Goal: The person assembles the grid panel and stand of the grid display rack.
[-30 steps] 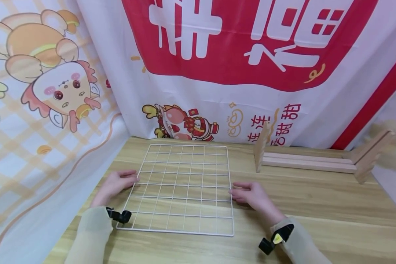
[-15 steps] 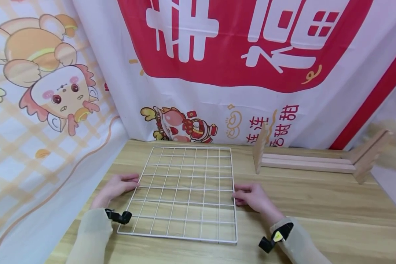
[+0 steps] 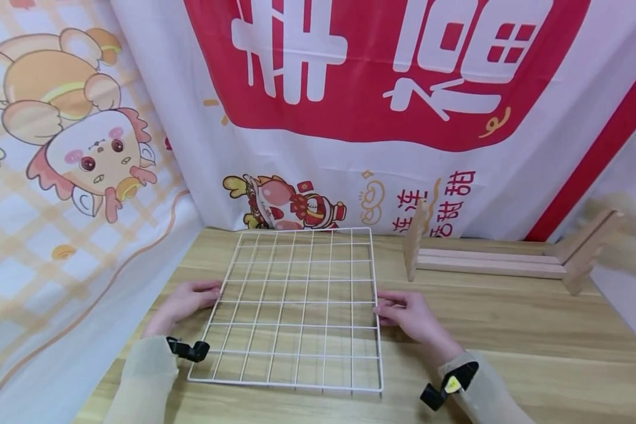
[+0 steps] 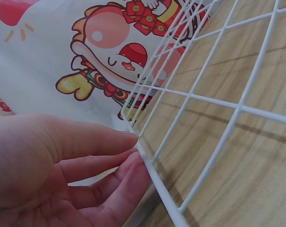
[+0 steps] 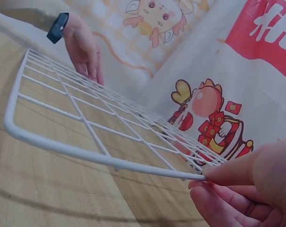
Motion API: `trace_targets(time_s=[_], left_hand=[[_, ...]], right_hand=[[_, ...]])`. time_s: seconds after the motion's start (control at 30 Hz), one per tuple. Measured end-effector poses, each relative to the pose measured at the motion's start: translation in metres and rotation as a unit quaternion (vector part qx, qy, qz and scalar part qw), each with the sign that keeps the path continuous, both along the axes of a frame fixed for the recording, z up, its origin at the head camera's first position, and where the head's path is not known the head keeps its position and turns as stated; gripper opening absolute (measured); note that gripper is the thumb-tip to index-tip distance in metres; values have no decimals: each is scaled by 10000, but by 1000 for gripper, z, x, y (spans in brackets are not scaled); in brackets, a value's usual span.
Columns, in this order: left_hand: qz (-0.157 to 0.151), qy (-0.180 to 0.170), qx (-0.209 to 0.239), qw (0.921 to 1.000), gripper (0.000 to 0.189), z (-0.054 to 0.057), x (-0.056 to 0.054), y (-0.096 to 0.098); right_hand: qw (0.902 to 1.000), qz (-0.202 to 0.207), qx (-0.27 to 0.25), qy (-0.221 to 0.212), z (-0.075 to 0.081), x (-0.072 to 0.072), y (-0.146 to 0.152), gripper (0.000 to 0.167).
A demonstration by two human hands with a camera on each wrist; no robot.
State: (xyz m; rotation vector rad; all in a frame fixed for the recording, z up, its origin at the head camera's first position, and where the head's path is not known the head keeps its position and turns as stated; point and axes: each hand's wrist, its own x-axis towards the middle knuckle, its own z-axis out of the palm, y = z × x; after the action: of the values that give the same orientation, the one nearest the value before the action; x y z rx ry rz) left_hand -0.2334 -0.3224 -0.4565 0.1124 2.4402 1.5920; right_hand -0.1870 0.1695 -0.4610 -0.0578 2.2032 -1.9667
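Observation:
A white wire grid panel (image 3: 304, 302) hangs low over the wooden table, with its shadow falling on the tabletop below. My left hand (image 3: 182, 303) pinches the left edge wire; the left wrist view shows the thumb and fingertips (image 4: 135, 163) meeting around that wire. On the opposite side, my right hand (image 3: 410, 316) holds the right edge wire. In the right wrist view its thumb (image 5: 232, 172) lies over the wire and the fingers curl beneath. The panel's rounded near corner (image 5: 13, 125) shows there too, raised above the wood.
Right of the panel, a wooden stand (image 3: 487, 262) with two upright sides stands at the back of the table (image 3: 487, 330). A printed cloth with a red panel (image 3: 381, 88) hangs behind, and a checked cartoon cloth (image 3: 85, 235) lines the left side.
The panel has shifted slightly to the right with both hands holding its sides. Its far edge has risen over the last half second. The head view has tilted a little.

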Motion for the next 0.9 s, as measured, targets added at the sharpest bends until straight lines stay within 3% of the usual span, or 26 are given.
trace_targets(time_s=[0.1, 0.27, 0.57, 0.9], left_hand=[[52, 158, -392, 9991, 47, 2, -2, 1], [319, 665, -1098, 9912, 45, 7, -4, 4], [697, 732, -607, 9930, 40, 9, -8, 7], [912, 1117, -1067, 9838, 36, 20, -8, 12]], right_hand=[[10000, -61, -3, -43, 2, 2, 0, 44], [9997, -220, -35, -60, 5, 3, 0, 46], [9994, -285, -163, 81, 7, 2, 0, 47], [9988, -449, 12, 168, 14, 4, -2, 46]])
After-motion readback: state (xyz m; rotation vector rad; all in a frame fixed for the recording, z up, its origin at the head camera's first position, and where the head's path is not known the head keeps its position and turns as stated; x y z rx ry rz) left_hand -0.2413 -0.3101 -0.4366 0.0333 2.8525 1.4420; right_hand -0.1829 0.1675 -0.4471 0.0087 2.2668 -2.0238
